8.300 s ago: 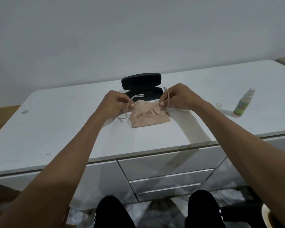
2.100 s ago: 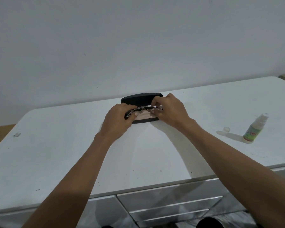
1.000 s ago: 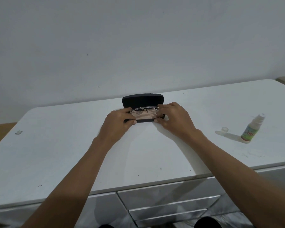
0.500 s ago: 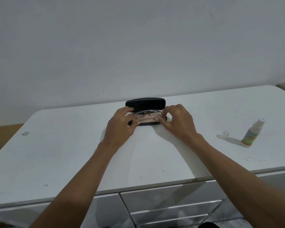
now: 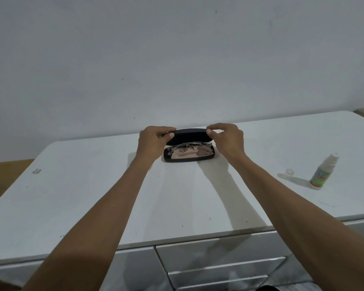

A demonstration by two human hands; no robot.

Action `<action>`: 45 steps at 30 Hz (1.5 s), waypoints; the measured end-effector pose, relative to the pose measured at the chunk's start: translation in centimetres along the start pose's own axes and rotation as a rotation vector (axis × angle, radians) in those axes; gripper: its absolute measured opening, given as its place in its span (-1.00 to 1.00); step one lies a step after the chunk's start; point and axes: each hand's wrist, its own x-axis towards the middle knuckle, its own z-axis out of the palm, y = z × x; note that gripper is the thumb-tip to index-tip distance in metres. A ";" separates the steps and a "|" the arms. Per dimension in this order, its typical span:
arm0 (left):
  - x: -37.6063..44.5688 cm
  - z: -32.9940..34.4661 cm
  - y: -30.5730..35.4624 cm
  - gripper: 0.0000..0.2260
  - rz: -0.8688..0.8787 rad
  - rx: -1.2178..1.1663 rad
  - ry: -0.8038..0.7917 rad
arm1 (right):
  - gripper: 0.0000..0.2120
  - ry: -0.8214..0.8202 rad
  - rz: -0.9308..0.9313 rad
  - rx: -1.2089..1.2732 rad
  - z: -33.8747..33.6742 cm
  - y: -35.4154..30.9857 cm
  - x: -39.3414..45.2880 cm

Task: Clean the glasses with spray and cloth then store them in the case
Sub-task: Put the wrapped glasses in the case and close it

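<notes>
Hands at the black case (image 5: pixel 189 153) on the white surface (image 5: pixel 82 185). Left hand (image 5: pixel 153 141), its grip clasping the left end of the raised lid (image 5: pixel 189 136); clear glasses (image 5: pixel 190 147) and beige cloth (image 5: pixel 186 154) lying in the open tray; right hand (image 5: pixel 227 139) pinching the lid's right end. Further right, well apart: small cap (image 5: pixel 289 171), then upright spray bottle (image 5: pixel 323 172).

A room in a home, most likely

A glossy white dresser (image 5: pixel 93 196) with drawers (image 5: pixel 219 252) below the gripped case is set against a plain white wall (image 5: pixel 177 59); wooden flooring (image 5: pixel 6 175) is seen leftward.
</notes>
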 end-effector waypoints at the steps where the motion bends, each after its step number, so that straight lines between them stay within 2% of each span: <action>1: -0.2 0.0 -0.2 -0.83 -0.002 -0.026 0.005 | -0.85 -0.004 -0.005 0.002 -0.1 0.0 -0.1; 11: -4.2 -0.1 -1.3 -0.79 0.042 -0.181 0.029 | -0.96 -0.097 -0.115 -0.007 -1.1 2.1 -2.6; 20: -6.4 0.7 -2.5 -0.77 0.171 -0.032 0.053 | -0.83 -0.159 -0.162 -0.179 -0.6 3.6 -4.2; 24: -6.5 0.2 -2.6 -0.55 0.093 -0.018 -0.017 | -0.63 -0.181 -0.210 -0.208 -0.2 3.2 -4.2; 26: -6.4 0.1 -2.5 -0.53 0.074 -0.035 -0.057 | -0.56 -0.188 -0.230 -0.243 0.1 3.2 -4.2; 28: -6.1 0.3 -2.4 -0.55 0.068 -0.043 -0.050 | -0.58 -0.190 -0.247 -0.275 0.3 3.4 -4.0; 36: -1.8 1.4 -3.0 -0.52 -0.007 -0.151 -0.020 | -0.58 -0.154 -0.216 -0.200 1.4 3.3 -0.2; 45: 5.8 3.2 -4.8 -0.52 0.004 -0.119 -0.020 | -0.57 -0.095 -0.218 -0.207 4.8 3.4 6.5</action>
